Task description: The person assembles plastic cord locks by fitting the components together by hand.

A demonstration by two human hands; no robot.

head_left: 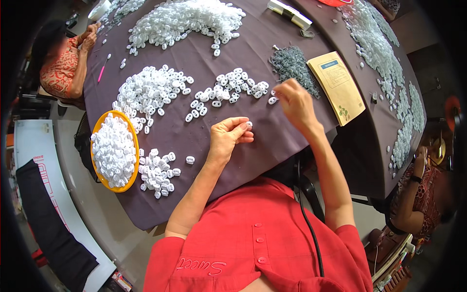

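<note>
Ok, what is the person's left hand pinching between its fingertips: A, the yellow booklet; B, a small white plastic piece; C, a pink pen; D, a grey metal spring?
B: the left hand pinches a small white plastic piece at its fingertips above the dark cloth, while the pink pen and yellow booklet lie untouched elsewhere.

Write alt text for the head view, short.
Seen from above, a person in red works at a table under a dark purple cloth: the left hand pinches a small white plastic piece, and the right hand reaches toward a grey pile of small parts. Heaps of white pieces and a full orange tray lie around.
</note>
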